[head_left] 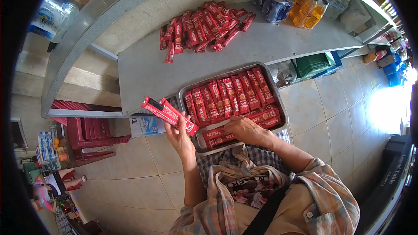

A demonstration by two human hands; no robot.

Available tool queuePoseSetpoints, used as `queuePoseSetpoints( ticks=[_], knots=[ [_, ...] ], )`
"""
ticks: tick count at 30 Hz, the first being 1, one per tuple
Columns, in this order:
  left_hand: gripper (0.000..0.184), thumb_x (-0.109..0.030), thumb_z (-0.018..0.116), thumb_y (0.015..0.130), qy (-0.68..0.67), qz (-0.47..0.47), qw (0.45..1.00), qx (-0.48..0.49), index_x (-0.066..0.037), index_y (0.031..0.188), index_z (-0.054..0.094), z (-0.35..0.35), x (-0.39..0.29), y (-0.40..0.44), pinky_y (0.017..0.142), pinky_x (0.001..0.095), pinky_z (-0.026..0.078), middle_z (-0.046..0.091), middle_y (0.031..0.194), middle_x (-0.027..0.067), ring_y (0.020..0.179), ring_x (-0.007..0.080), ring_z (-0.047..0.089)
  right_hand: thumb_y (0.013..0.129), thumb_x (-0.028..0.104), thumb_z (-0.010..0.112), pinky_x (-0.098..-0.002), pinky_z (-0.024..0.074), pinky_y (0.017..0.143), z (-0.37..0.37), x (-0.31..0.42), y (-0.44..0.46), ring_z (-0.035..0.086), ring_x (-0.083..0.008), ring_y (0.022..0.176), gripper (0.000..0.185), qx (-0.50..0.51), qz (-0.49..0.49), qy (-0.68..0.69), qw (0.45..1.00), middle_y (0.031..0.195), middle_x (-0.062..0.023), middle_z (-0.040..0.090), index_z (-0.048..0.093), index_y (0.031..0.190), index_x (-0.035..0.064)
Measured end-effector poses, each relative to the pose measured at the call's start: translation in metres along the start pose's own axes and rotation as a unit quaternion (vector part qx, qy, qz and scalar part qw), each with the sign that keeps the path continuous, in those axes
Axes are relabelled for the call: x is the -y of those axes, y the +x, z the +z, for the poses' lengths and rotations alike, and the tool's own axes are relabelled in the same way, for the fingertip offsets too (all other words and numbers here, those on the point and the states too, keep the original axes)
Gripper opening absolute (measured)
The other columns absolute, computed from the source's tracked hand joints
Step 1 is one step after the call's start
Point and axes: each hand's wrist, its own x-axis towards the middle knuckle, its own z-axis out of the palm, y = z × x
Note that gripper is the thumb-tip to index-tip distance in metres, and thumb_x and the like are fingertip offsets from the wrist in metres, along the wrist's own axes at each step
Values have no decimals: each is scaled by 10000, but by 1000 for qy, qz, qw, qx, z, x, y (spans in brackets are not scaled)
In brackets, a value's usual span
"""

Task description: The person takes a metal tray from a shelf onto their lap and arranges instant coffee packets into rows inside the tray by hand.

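Observation:
My left hand [179, 138] is closed around a few red coffee sachets [167, 114], held at a slant over the near left corner of a metal tray [284, 117]. Inside that tray, red Nescafe sachets [226, 98] stand side by side in a row, and others lie crosswise along the near side. My right hand [244, 129] reaches into the near part, its fingers curled down onto a crosswise coffee sachet [215, 135]. Its fingertips are partly hidden. The tray rests by the counter edge, over a checked cloth [213, 165].
A loose heap of red sachets [202, 28] lies on the grey counter [143, 67]. Blue cans [276, 8] and orange drink bottles [307, 11] stand at its far right. Stacked red plastic chairs [93, 132] are at left on the tiled floor [135, 165]. Another person [54, 185] is farther off.

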Motion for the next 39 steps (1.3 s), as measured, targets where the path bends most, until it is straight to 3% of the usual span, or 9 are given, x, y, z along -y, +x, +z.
queuePoseSetpoints(
  ticks=[7, 10, 16, 19, 25, 31, 33, 35, 39],
  knots=[
    [365, -66, 602, 892, 17, -36, 999, 24, -42, 1239, 492, -1, 2, -1, 791, 330, 537, 592, 1090, 95, 936, 171, 613, 712, 2, 566, -351, 467, 853, 9, -5, 15, 558, -247, 937, 212, -30, -56, -44, 997, 976, -83, 623, 624, 914, 24],
    [340, -61, 599, 893, 7, -30, 999, 31, -39, 1220, 505, 4, -2, -4, 795, 332, 537, 592, 1088, 88, 937, 170, 613, 715, 27, 593, -359, 455, 880, 12, -3, 25, 545, -243, 988, 229, -1, -35, -49, 998, 949, -76, 611, 624, 941, 46],
    [338, -49, 590, 896, 25, -17, 999, 27, -31, 1222, 504, -5, -5, -6, 801, 330, 539, 585, 1100, 83, 955, 176, 611, 701, 82, 662, -366, 483, 799, 15, 2, 17, 546, -255, 915, 227, -84, 0, -102, 991, 886, -68, 566, 607, 919, 52],
    [343, -45, 587, 897, 33, -15, 999, 18, -26, 1228, 501, -6, -3, -8, 802, 329, 540, 582, 1104, 82, 967, 179, 609, 701, 94, 679, -380, 488, 764, 17, -3, 19, 552, -265, 895, 214, -58, 65, -106, 991, 886, -69, 562, 607, 900, 59],
    [337, -38, 599, 888, 25, -27, 998, 51, -28, 1215, 518, -1, -7, -9, 784, 320, 530, 589, 1082, 71, 959, 162, 602, 710, 108, 690, -398, 493, 744, 18, -2, 24, 574, -278, 892, 216, -37, 68, -56, 995, 875, -81, 588, 621, 909, 63],
    [313, -17, 639, 854, 113, -109, 971, 182, -18, 1161, 574, -18, -11, -9, 788, 240, 465, 628, 1009, 12, 910, 73, 569, 768, 150, 708, -328, 523, 700, -13, -6, 11, 658, -244, 775, 198, -112, 161, 145, 970, 813, -97, 671, 663, 924, 37],
    [339, -19, 635, 859, 144, -162, 943, 254, -11, 1189, 561, -19, -14, -12, 802, 238, 465, 625, 1038, 18, 888, 68, 566, 847, 154, 667, -280, 509, 707, -29, -5, 5, 644, -136, 780, 186, -124, 214, 249, 936, 824, -79, 679, 663, 980, 24],
    [346, -35, 621, 868, 192, -138, 928, 289, 3, 1205, 549, -14, -10, -16, 787, 243, 471, 635, 1018, 29, 881, 67, 566, 865, 179, 659, -272, 499, 678, -31, -8, 5, 620, -109, 766, 222, -166, 211, 397, 877, 833, -60, 670, 651, 1016, 16],
    [333, -40, 589, 886, 235, -138, 897, 347, 6, 1212, 539, -3, -12, -18, 725, 245, 480, 639, 970, 40, 773, 79, 582, 882, 172, 643, -253, 489, 676, -46, 4, 2, 603, -98, 793, 233, -117, 200, 476, 848, 865, -41, 649, 632, 1044, 5]
  ],
)
